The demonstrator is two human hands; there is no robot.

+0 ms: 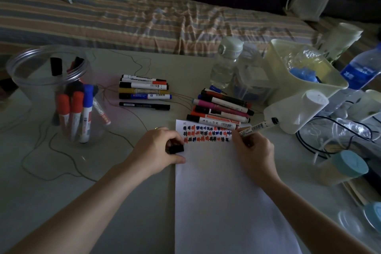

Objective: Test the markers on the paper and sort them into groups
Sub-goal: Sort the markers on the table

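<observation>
The marker (258, 127) under test lies in the right hand (252, 150), whose fingers pinch its barrel near the tip, with its back end pointing up and right toward a white bottle (294, 113); its tip sits at the right end of the rows of test marks (206, 134) near the top of the paper (222, 202). The left hand (158, 148) grips a black cap (176, 149) in its curled fingers and rests at the paper's left edge, which likely helps to keep the sheet from sliding. To do this stroke well, I would keep that left hand pressing the edge, make a short firm mark in the bare space beside the last one, and look at whether the ink comes out full or faint before judging. The cap should go back on squarely until it seats, so that a good marker does not dry out. Then the marker belongs with its like: one group (144, 90) lies left of the sheet on the tabletop (123, 202), another (222, 109) just above the sheet, overlapping its top edge, and untested ones seemingly stand in the clear jar (51, 80) at far left. The top pile crowds the marks, so care is needed not to smear fresh ink.
</observation>
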